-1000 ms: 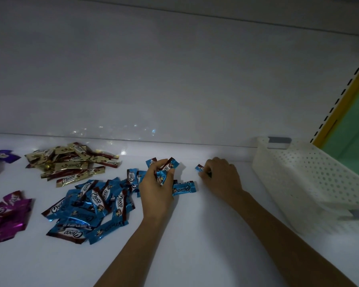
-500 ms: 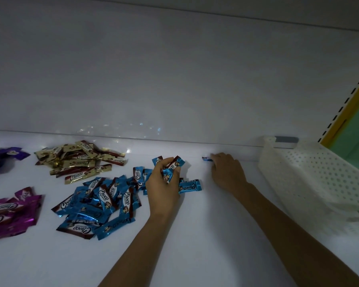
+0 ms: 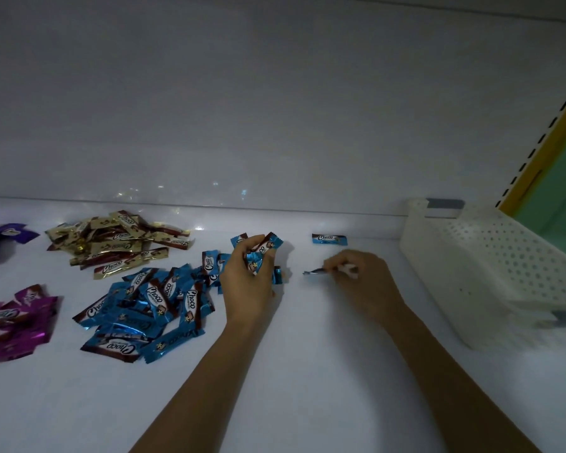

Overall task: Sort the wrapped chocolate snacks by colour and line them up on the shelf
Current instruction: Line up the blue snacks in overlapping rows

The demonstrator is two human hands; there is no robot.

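A heap of blue Choco wrappers (image 3: pixel 144 308) lies on the white shelf (image 3: pixel 307 371), left of centre. My left hand (image 3: pixel 247 282) grips a small bunch of blue snacks (image 3: pixel 258 253) just right of that heap. One blue snack (image 3: pixel 329 239) lies alone near the shelf's back wall. Below it, my right hand (image 3: pixel 366 282) pinches another blue snack (image 3: pixel 311 273) seen edge-on, just above the shelf. A gold pile (image 3: pixel 118 243) sits behind the blue heap. Magenta wrappers (image 3: pixel 10 322) and purple ones (image 3: pixel 4 233) lie at the far left.
A white perforated plastic basket (image 3: pixel 490 273) stands on the shelf at the right, close to my right hand. A yellow and green upright with black slots (image 3: pixel 543 152) rises behind it. The white back wall (image 3: pixel 275 109) closes the shelf.
My right hand left one blue snack by the back wall, drew back toward me and now pinches another blue snack. My left hand kept its bunch and barely moved.
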